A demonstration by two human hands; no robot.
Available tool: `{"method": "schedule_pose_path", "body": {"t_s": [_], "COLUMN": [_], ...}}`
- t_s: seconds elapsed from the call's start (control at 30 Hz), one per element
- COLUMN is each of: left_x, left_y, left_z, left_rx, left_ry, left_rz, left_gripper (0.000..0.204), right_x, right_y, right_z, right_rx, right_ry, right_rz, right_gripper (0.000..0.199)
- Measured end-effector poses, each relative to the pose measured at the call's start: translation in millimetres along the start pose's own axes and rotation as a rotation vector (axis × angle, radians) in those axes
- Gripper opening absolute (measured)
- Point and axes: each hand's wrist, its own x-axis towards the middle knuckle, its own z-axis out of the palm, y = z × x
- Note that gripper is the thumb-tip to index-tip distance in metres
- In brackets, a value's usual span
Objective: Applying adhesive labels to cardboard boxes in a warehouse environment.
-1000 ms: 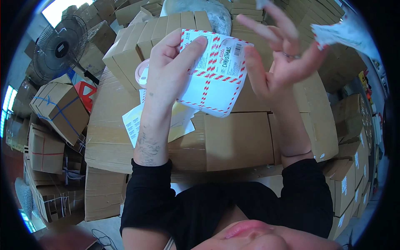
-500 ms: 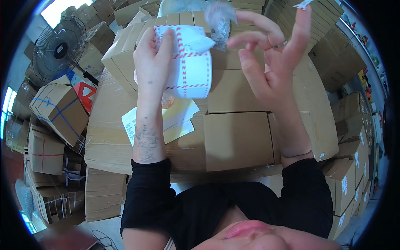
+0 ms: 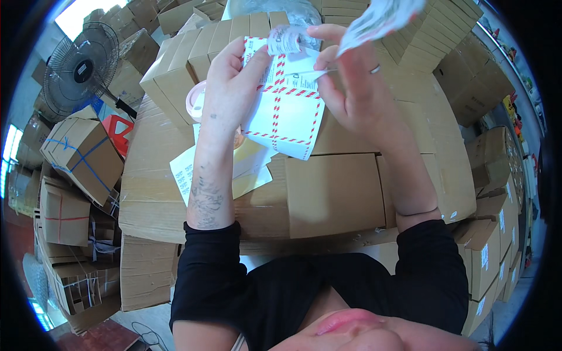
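My left hand [image 3: 234, 76] grips a white sticker sheet [image 3: 284, 120] with red-and-white striped borders, thumb on its front. A small curled, translucent printed piece [image 3: 284, 41] sits at the sheet's top by that thumb; its kind is unclear. My right hand [image 3: 360, 88] pinches the lifted edge of a white sticker at the sheet's right side. Another striped sticker [image 3: 380, 23], blurred, clings to a raised finger of the right hand. Under my left forearm lie loose papers [image 3: 252, 181], and a pale-rimmed roll [image 3: 195, 102] shows beside the wrist.
Closed brown cartons [image 3: 335, 196] cover part of the cardboard-topped table [image 3: 152, 193]. A row of cartons [image 3: 170, 73] stands behind my left hand, with clear plastic [image 3: 281, 9] beyond. A fan [image 3: 82, 70] and tied boxes [image 3: 82, 152] are at left; stacked cartons [image 3: 489, 251] at right.
My right hand has moved left and in to the sheet, its fingers closing on a sticker edge. The sheet has shifted right and tilted. The translucent piece has come down to my left thumb.
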Motion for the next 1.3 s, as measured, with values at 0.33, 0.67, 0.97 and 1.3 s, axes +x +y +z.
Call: {"method": "schedule_pose_path", "body": {"t_s": [0.33,0.67,0.97,1.3], "left_x": [7.8,-8.9,-15.2,-17.0], "left_y": [-11.7,-21.4,-18.8,-10.1], "left_z": [-1.7,27.5,40.5,51.4], "left_rx": [0.528,0.244,0.004,-0.487], "left_ry": [0.196,-0.117,-0.082,-0.286], "left_rz": [0.148,0.038,0.072,-0.127], "left_gripper": [0.029,0.029,0.028,0.029], "right_x": [31.8,7.3,11.2,36.3], "right_y": [15.3,-12.4,-27.9,45.6], "right_z": [18.0,19.7,3.2,38.4], "right_rx": [0.888,0.043,-0.189,0.104], "right_ry": [0.673,0.124,-0.019,0.769], "right_rz": [-0.426,0.147,0.013,-0.568], "right_gripper": [0.101,0.093,0.089,0.085]}}
